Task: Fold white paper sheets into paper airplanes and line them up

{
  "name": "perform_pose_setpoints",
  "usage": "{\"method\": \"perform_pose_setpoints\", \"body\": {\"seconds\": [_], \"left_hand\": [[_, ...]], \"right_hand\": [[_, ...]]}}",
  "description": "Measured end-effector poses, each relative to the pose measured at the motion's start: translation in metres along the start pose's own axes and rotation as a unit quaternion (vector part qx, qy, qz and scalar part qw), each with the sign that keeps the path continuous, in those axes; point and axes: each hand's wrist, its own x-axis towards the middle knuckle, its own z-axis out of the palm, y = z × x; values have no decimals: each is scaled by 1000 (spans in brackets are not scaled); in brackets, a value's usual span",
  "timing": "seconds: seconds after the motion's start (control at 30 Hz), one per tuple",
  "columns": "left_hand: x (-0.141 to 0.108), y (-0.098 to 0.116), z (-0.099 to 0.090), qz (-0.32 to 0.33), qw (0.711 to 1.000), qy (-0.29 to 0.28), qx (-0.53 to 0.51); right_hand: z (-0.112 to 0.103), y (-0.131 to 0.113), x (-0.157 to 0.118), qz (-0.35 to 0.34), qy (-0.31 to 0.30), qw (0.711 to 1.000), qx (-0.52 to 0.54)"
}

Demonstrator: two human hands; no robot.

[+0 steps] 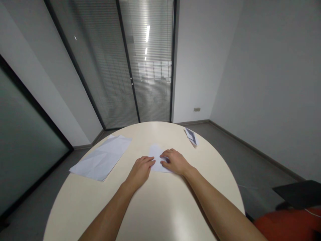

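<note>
A small folded sheet of white paper [155,152] lies flat on the round cream table [150,207], between my two hands. My left hand [141,169] rests at the paper's left edge, its fingers stretched out and their tips on the sheet. On the right side of the paper, my right hand [175,161] is arched with thumb and fingers apart, the fingertips touching or just over the surface. Part of the sheet is hidden under my right hand. Neither hand grips anything.
Several creased white sheets [102,157] lie at the table's left edge. A folded paper boat-like shape [191,136] sits near the far right rim. Beyond stand a glass partition with blinds [150,93] and white walls. A red chair [283,224] with a dark flat object [298,194] is at lower right.
</note>
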Motion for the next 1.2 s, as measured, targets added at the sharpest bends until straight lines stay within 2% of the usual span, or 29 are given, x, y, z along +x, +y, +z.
{"method": "perform_pose_setpoints", "body": {"seconds": [0.13, 0.27, 0.57, 0.63, 0.77, 0.87, 0.93, 1.07, 1.2], "left_hand": [[-1, 4, -4, 21, 1000, 2, -6], [-2, 9, -6, -7, 1000, 12, 4], [-4, 8, 1, -94, 993, -19, 70], [-4, 6, 1, -102, 992, -21, 68], [-5, 1, 1, -66, 997, -30, 33], [-5, -2, 2, -34, 999, -42, 2], [-5, -4, 3, -30, 998, -47, -10], [-5, -7, 1, -23, 998, -59, -32], [-8, -8, -5, 4, 996, -71, -58]], "right_hand": [[-4, -3, 0, 23, 3, 1000, 0], [-6, -7, 2, 36, 1, 999, 26], [0, -10, 1, -40, -76, 988, 130], [1, -10, 2, -46, -66, 989, 126], [2, -10, 4, -88, -18, 991, 95], [6, -6, 3, -115, -14, 990, 82], [9, -3, 1, -98, -30, 993, 60], [11, 3, -5, -3, -79, 997, 13], [6, 1, -6, 42, -83, 996, -6]]}}
